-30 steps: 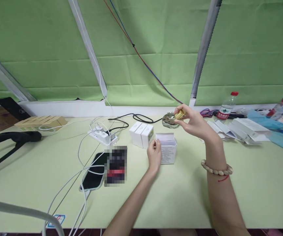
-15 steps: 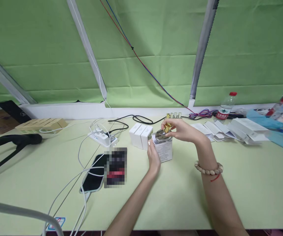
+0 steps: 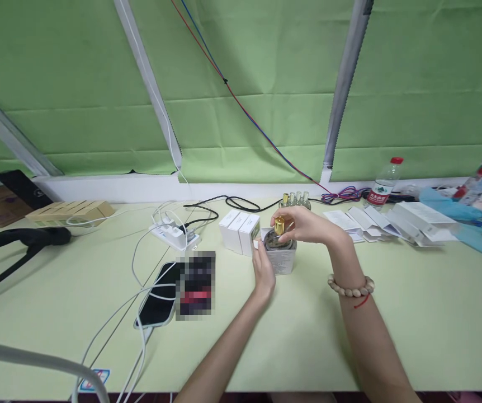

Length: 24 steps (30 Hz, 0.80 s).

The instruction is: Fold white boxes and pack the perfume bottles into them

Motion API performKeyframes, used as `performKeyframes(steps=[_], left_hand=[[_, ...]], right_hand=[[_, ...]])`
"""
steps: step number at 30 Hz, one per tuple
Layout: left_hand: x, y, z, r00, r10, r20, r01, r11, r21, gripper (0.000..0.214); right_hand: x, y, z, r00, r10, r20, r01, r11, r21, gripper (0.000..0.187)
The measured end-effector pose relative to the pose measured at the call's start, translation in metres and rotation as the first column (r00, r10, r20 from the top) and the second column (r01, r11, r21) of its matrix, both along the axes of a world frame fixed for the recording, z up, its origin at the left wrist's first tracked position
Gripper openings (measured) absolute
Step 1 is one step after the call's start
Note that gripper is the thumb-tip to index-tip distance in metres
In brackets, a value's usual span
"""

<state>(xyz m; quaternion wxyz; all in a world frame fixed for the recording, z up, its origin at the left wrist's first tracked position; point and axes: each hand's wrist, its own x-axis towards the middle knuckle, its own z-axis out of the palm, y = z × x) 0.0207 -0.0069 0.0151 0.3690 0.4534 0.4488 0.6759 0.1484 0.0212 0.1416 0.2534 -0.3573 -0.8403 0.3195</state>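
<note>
A small white carton (image 3: 283, 263) stands upright on the table with its top open. My left hand (image 3: 264, 270) is wrapped around its left side, fingers partly hidden behind the flap. The fingertips of my right hand (image 3: 308, 225) pinch the gold cap of a round glass perfume bottle (image 3: 272, 239). The bottle's body sits partly inside the carton's mouth, its lower part hidden by the walls. Closed white cartons (image 3: 240, 230) stand side by side just left of my left hand. Behind my right hand are several more gold-capped bottles (image 3: 294, 200).
Flattened white cartons (image 3: 412, 221) lie at the right, near a red-capped water bottle (image 3: 383, 184). A phone (image 3: 157, 302) with white cables, a power strip (image 3: 176, 236), tan boxes (image 3: 73, 212) and a black stand (image 3: 31, 240) occupy the left side.
My right hand has shifted slightly left and lowered the perfume bottle further into the carton. The bottle has gone from tilted to nearly upright. My left hand keeps its hold.
</note>
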Motion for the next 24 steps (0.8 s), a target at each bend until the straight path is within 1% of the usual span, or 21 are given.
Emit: performKeyframes(steps=[2,4,8,13,14,16,19,22,24], left_hand=[[0.000,0.000,0.000,1.000,-0.031,-0.004,0.031,0.999,0.010,0.046],[0.001,0.000,-0.001,1.000,-0.031,0.002,0.031,0.999,0.010,0.046],[0.001,0.002,-0.003,1.000,-0.016,-0.001,0.016,1.000,0.007,0.046],[-0.001,0.003,-0.005,0.999,-0.026,-0.033,0.027,0.999,0.017,0.047],[-0.001,0.003,-0.005,0.999,-0.024,-0.041,0.025,1.000,0.015,0.048],[-0.001,0.004,-0.005,0.999,-0.011,-0.046,0.011,1.000,0.002,0.049],[0.000,0.004,-0.005,0.999,-0.011,-0.034,0.011,1.000,-0.001,0.049],[0.001,0.004,-0.006,1.000,-0.011,-0.027,0.011,1.000,0.017,0.051],[0.001,0.003,-0.006,1.000,-0.006,-0.026,0.006,1.000,0.014,0.051]], right_hand=[[-0.002,0.001,-0.001,1.000,0.010,0.008,-0.009,1.000,-0.025,0.024],[-0.004,0.001,-0.002,1.000,0.006,0.023,-0.006,1.000,0.002,0.024],[-0.006,0.003,-0.003,0.998,-0.050,0.046,0.048,0.998,0.051,0.024],[-0.006,0.000,-0.001,0.995,-0.078,0.056,0.074,0.995,0.072,0.016],[-0.006,-0.001,0.000,0.995,-0.082,0.061,0.078,0.994,0.072,0.019],[-0.008,-0.004,0.002,0.991,-0.103,0.083,0.097,0.993,0.071,0.030],[-0.009,-0.007,0.003,0.977,-0.173,0.121,0.163,0.983,0.088,0.043],[-0.008,-0.007,0.003,0.962,-0.222,0.158,0.212,0.974,0.076,0.044],[-0.008,-0.006,0.002,0.962,-0.211,0.171,0.207,0.977,0.039,0.044]])
